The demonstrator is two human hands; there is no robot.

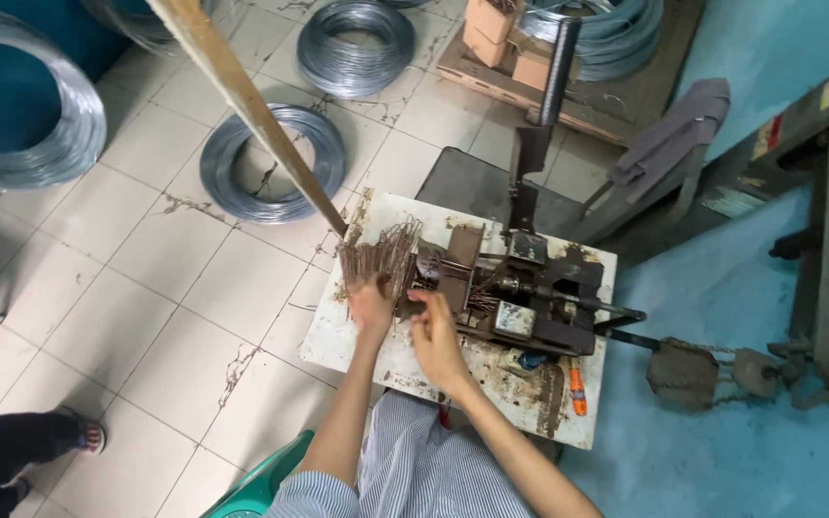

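Left hand is laid open on the pile of short wires on the white table, while a few wires are pinched by the right hand beside the machine, with most wires left unfed.

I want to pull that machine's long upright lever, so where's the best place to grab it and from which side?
Probably grip the lever on its dark round upper shaft, reaching over the machine with the right hand. That section is cylindrical and free of clutter; lower down it flattens into a plate beside the mechanism.
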